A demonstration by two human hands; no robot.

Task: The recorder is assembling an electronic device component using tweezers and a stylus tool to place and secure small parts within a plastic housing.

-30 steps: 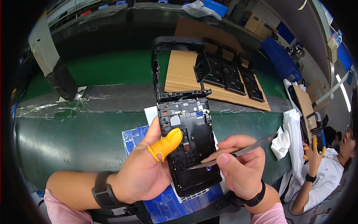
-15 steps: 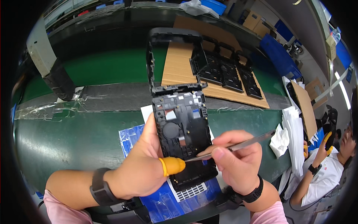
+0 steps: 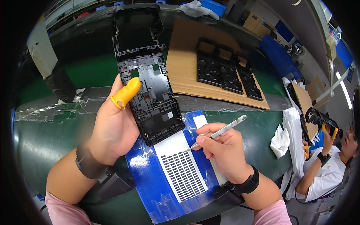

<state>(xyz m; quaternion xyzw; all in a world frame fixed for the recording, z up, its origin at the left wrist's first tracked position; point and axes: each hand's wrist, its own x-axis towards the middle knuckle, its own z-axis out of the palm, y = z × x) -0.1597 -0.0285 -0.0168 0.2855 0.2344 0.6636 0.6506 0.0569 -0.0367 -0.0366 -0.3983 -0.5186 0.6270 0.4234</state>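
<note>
My left hand [image 3: 114, 123] is closed round a black plastic device housing [image 3: 153, 90], a yellow finger cot [image 3: 127, 92] on its thumb. The housing is tilted up, its inner side with ribs and cut-outs facing me and an open frame at its far end. A small light square [image 3: 170, 114] shows inside its near part. My right hand [image 3: 225, 148] pinches metal tweezers [image 3: 227, 126]. Their tips are at the upper edge of a white sheet with rows of small black pads [image 3: 183, 176]; whether they grip a pad I cannot tell. The sheet lies on a blue film-wrapped board [image 3: 150, 187].
Several similar black housings [image 3: 221, 71] lie on a cardboard sheet [image 3: 180, 75] at the back. A crumpled white wipe [image 3: 280, 141] and white sheets [image 3: 294, 131] are at the right edge of the green bench [image 3: 67, 146]. A co-worker [image 3: 326, 168] holds another black part at the right.
My left hand has moved the housing up and left, uncovering more of the pad sheet. The tweezers have left the housing's inside and come to the sheet. The co-worker has raised a black part.
</note>
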